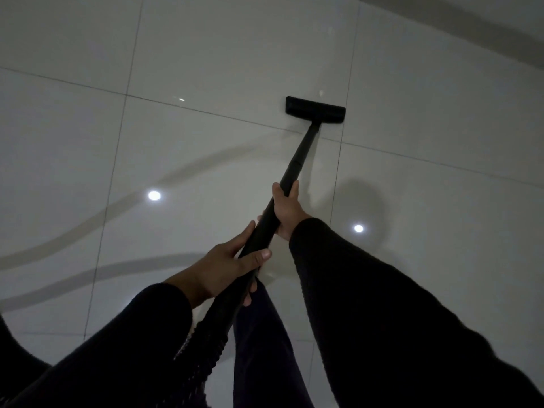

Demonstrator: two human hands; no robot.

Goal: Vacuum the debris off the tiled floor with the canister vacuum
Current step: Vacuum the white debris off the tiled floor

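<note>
A black vacuum wand [297, 163] slants from the lower middle up to a flat black floor head [315, 109] resting on the glossy white tiled floor [206, 54]. My right hand [287, 209] grips the wand halfway up. My left hand [226, 267] grips it lower down, near where the ribbed hose [203, 343] begins. A small pale speck of debris [321, 93] lies just beyond the floor head, and another pale fleck of debris [181, 99] lies to its left. The canister is out of view.
Dark grout lines cross the tiles. Two ceiling lights reflect in the floor, one reflection [154, 195] at the left and one reflection [358, 228] at the right. A dark-clothed leg [265, 348] stands below the hands. A grey band [471, 22] runs across the far right.
</note>
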